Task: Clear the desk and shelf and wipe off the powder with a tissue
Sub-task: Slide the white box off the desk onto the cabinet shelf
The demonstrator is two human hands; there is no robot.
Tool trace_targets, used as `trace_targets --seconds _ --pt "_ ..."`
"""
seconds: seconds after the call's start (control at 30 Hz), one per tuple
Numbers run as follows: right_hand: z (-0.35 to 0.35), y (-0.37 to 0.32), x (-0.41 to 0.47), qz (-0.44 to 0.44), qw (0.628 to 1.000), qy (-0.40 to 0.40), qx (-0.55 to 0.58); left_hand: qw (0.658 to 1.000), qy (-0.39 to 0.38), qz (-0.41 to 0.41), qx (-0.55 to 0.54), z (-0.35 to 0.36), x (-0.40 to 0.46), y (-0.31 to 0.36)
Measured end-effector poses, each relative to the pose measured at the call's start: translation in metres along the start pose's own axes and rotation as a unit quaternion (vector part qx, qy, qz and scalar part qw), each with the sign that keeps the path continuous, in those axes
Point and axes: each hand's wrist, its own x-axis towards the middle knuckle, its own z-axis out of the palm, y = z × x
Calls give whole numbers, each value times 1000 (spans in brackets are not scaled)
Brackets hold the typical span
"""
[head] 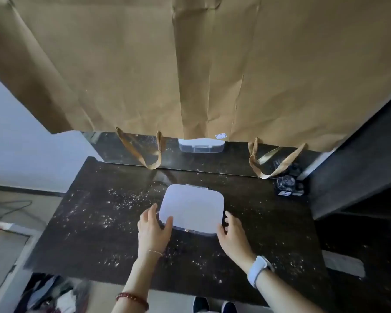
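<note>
Nearest the camera, two bare forearms reach forward over the dark surface (95, 233): the left one wears a red bead bracelet (132, 298) and a thin chain, the right one a white watch (259, 269). Largest of all, well beyond both hands, a brown paper sheet (190, 64) made of opened bags hangs across the back, its handles (142, 150) dangling down against a mirror strip. The surface spreads beneath and around the hands, speckled with white powder (122, 199), thickest to the left of the left hand. Between the hands lies a white box with a closed lid (193, 207); its reflection shows in the mirror beyond. The left hand (154, 229) has a wide grip, thumb lying on the lid's near left corner and fingers along its left edge. The right hand (231, 236) is also spread wide, fingers just beside the right edge; whether they touch cannot be told. Far right of the right hand stands a small dark bottle (286, 184).
</note>
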Motion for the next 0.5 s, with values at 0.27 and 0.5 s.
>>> trace_targets --seconds 0.27,0.5 --pt "23 -4 29 55 997 28 35 993 -84 -79 -10 28 41 1" --pt "16 5 9 58 994 66 64 996 -50 -45 -55 22 15 24"
